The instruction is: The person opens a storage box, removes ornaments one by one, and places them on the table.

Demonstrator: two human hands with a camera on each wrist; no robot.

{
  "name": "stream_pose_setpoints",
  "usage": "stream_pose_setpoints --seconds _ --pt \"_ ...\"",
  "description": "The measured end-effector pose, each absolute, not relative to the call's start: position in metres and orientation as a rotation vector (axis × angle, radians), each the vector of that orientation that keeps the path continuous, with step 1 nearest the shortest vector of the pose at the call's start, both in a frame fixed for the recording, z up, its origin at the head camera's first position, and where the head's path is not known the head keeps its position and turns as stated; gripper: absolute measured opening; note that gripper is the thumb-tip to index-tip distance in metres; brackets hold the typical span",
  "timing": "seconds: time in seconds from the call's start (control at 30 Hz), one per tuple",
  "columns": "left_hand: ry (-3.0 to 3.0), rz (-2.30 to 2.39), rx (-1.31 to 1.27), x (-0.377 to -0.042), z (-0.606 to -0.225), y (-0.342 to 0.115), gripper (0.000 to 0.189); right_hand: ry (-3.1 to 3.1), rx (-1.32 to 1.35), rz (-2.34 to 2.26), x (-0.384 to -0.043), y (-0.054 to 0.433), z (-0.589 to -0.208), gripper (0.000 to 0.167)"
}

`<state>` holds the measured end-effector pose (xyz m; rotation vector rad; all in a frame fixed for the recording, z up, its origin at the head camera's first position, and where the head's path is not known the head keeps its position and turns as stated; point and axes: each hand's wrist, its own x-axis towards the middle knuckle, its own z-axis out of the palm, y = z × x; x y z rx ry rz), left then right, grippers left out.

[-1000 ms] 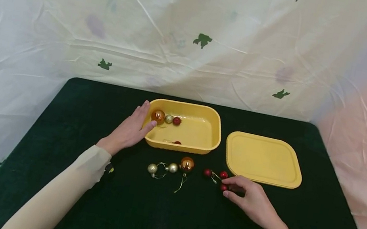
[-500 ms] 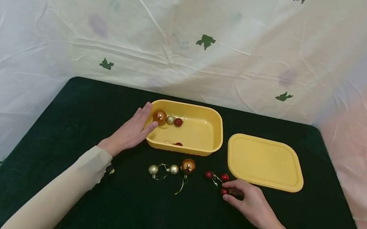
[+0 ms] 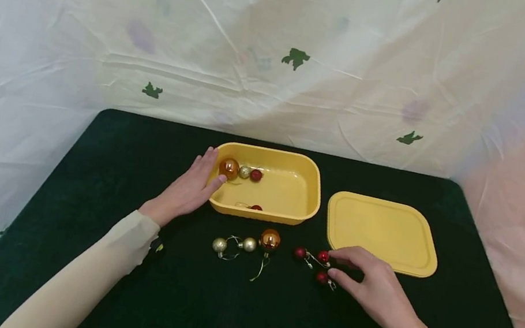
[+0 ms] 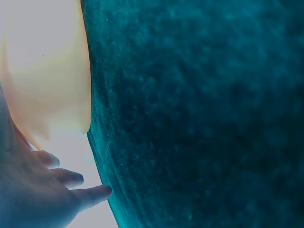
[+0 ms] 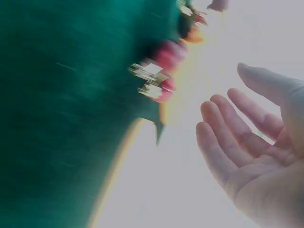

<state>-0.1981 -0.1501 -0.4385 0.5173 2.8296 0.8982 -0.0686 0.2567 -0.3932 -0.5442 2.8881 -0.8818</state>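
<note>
My left hand (image 3: 186,189) rests with straight fingers against the left end of a yellow plastic box (image 3: 279,218), thumb over its rim. Inside the box are an orange bauble (image 3: 229,168), a small gold bauble (image 3: 244,172) and two small red ones, the front one partly hidden by the rim. My right hand (image 3: 377,290) hovers by several small red baubles (image 3: 321,278) on the table, index fingertip close to the upper right one (image 3: 323,256). Its thumb and fingers stand apart, and the right wrist view shows nothing between them.
The yellow lid (image 3: 382,232) lies right of the box, partly behind my right hand. In front of the box are two gold baubles (image 3: 219,245) with looped strings and a larger orange bauble (image 3: 270,240). A dark green cloth (image 3: 214,319) covers the table; patterned fabric hangs behind.
My right hand has moved up and slightly right, away from the lowest red bauble, whose metal hanger now shows. The left hand stays against the box.
</note>
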Motion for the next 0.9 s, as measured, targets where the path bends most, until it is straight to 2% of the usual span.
stream_pose_setpoints --seconds 0.2,0.37,0.6,0.9 --pt "2.87 0.871 0.523 -0.198 -0.437 -0.152 0.078 2.965 -0.71 -0.935 -0.09 0.248 -0.354 0.03" --pt "2.878 0.881 0.563 -0.201 -0.439 -0.15 0.076 2.984 -0.816 -0.969 -0.109 0.235 -0.337 0.032" --pt "2.861 0.906 0.569 -0.201 -0.439 -0.149 0.076 2.839 -0.911 -1.061 -0.145 0.208 -0.332 0.034" --pt "2.85 0.909 0.541 -0.199 -0.438 -0.149 0.076 2.614 -0.991 -1.043 -0.189 0.174 -0.345 0.039"
